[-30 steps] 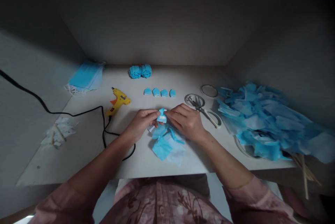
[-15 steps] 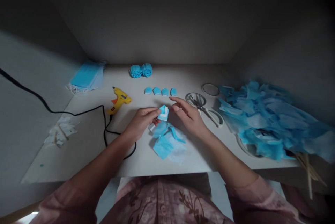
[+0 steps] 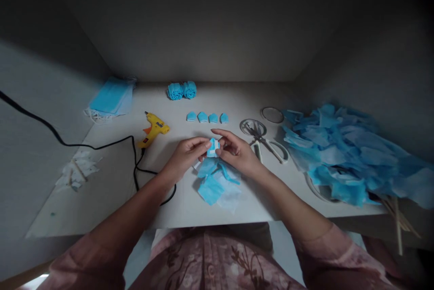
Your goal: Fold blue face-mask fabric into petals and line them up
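Note:
Between my hands is a small folded piece of blue fabric (image 3: pixel 212 148) with white strips across its face, like face-mask material. My left hand (image 3: pixel 190 153) pinches its left side between thumb and fingers. On its right edge, the thumb of my right hand (image 3: pixel 237 149) presses against it, the index finger reaching over behind. Just below lie loose blue and white fabric pieces (image 3: pixel 212 188) on the table. Beyond my hands, several small folded blue pieces (image 3: pixel 202 117) stand in a row, and two rolled blue fabric roses (image 3: pixel 182 90) sit farther back.
A yellow glue gun (image 3: pixel 154 129) with a black cord (image 3: pixel 101 147) lies left. Scissors (image 3: pixel 264 138) rest on the right near a metal ring (image 3: pixel 272 115). A big heap of blue fabric (image 3: pixel 346 149) fills the right side. Face masks (image 3: pixel 111 95) and white scraps (image 3: pixel 77 171) lie left.
My right hand has moved left and closed onto the right edge of the folded piece. My left hand keeps its hold with hardly any movement.

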Demonstrator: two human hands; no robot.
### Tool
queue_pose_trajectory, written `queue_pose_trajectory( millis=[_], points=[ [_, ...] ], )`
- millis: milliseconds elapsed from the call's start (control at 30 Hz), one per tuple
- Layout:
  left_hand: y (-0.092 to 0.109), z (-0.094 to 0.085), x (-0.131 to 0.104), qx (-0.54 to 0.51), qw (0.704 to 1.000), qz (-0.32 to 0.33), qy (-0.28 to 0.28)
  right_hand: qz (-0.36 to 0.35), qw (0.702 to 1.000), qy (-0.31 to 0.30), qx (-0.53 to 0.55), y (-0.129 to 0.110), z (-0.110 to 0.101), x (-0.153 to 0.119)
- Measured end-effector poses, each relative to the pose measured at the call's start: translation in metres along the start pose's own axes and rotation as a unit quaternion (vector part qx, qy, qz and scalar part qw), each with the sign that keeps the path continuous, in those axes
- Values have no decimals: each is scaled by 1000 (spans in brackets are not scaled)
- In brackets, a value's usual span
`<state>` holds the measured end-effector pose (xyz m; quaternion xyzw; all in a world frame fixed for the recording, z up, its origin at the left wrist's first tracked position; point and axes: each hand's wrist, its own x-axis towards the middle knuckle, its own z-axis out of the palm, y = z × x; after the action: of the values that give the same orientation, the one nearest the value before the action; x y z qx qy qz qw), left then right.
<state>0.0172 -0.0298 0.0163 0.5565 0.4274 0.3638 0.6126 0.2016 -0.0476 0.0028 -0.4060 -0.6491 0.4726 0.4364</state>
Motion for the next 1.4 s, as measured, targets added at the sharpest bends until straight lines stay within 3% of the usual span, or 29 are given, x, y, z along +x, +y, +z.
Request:
queue_pose_trajectory(
  millis=[167, 300, 467, 867, 1200, 1400],
  points=[
    [-3, 0, 2, -8, 999, 36, -25, -57, 986, -14, -158, -4, 4, -2],
    [-4, -2, 2, -17, 1000, 21, -7, -75, 978, -4, -195, -5, 2, -3],
    [2, -2, 1, -17, 1000, -8, 12, -44, 988, 20, -149, -7, -4, -2],
    [0, -2, 1, -12, 1000, -7, -10, -14, 998, -6, -53, -2, 0, 0],
    [-1, -1, 1, 5, 1000, 8, 16, 18, 1000, -17, 11, -1, -1, 1],
    [-8, 0, 4, -11, 999, 12, -43, 13, 995, 34, 96, 10, 2, 4]
  ],
)
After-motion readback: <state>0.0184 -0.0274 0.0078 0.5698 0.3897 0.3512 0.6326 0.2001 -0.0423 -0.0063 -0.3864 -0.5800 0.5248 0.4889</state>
